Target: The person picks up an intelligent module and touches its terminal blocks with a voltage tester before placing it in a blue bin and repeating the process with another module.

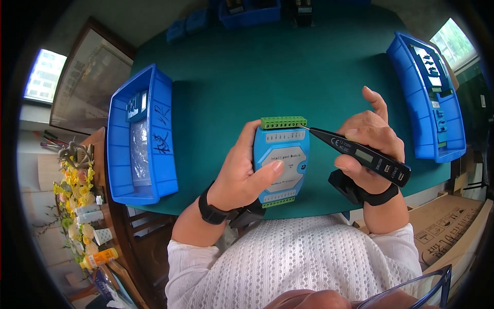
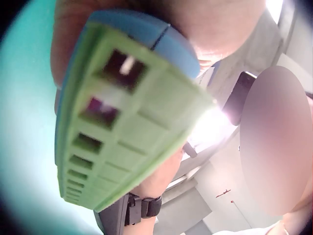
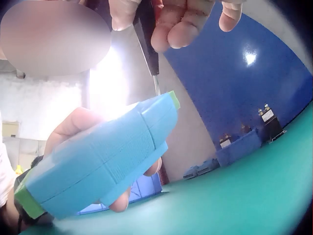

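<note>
My left hand [image 1: 237,175] grips a blue module [image 1: 282,157] with a grey label reading "Intelligent Module", its thumb lying across the front. A green terminal block [image 1: 280,123] runs along the top edge, and a second green strip [image 1: 278,203] along the bottom. Between thumb and fingers, my right hand [image 1: 378,135] holds a black voltage tester pen [image 1: 355,151] with a small display. The pen's metal tip reaches the right end of the upper terminal block. In the right wrist view, the tip [image 3: 156,84] stands right at the module's green end. Square openings of a terminal block [image 2: 132,122] fill the left wrist view.
A blue bin [image 1: 165,129] with a bagged item and a blue part stands left on the green table [image 1: 283,67]. Another blue bin [image 1: 411,92], holding green and blue parts, stands right. At the back are a blue bin [image 1: 252,16] and a black device [image 1: 303,13].
</note>
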The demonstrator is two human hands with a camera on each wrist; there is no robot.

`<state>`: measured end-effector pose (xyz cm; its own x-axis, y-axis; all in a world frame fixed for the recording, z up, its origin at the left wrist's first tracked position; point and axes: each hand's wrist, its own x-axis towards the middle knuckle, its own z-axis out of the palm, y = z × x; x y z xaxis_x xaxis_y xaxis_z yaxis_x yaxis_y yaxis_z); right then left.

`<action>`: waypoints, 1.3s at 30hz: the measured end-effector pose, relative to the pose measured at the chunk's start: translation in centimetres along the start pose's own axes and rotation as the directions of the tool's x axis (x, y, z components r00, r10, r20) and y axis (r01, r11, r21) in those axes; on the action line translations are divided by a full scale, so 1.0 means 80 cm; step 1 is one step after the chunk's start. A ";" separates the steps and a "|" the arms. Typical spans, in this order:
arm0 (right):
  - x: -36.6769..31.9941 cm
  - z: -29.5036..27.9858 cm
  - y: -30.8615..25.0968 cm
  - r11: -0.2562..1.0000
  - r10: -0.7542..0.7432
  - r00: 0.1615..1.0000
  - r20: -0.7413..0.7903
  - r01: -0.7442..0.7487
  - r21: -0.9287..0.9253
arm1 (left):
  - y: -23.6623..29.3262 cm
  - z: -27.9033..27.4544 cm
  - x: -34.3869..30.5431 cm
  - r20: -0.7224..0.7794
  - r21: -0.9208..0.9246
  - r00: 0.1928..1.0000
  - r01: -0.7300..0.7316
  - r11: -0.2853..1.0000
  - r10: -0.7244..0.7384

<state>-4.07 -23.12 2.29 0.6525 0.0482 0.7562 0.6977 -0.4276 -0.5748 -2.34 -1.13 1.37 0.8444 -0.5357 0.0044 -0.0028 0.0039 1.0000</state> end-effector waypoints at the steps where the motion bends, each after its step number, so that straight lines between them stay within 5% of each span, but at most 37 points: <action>1: 0.001 -0.001 -0.001 1.000 0.009 1.000 0.010 -0.009 -0.009 | 0.000 -0.001 0.000 0.003 0.000 1.000 0.002 1.000 -0.002; 16: 0.012 -0.013 -0.022 0.991 0.063 0.981 0.186 -0.040 -0.128 | -0.003 -0.001 0.003 0.025 0.042 0.999 0.025 0.999 -0.026; 39: 0.004 -0.006 -0.011 0.999 0.054 0.991 0.122 -0.054 -0.004 | 0.000 -0.002 0.005 0.052 0.031 0.998 -0.035 0.999 0.034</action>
<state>-4.62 -23.19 3.20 0.7204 0.1345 0.6804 0.6604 -0.4329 -0.6136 -1.89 -1.18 1.35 0.8146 -0.5787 0.0382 -0.0492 -0.0033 0.9988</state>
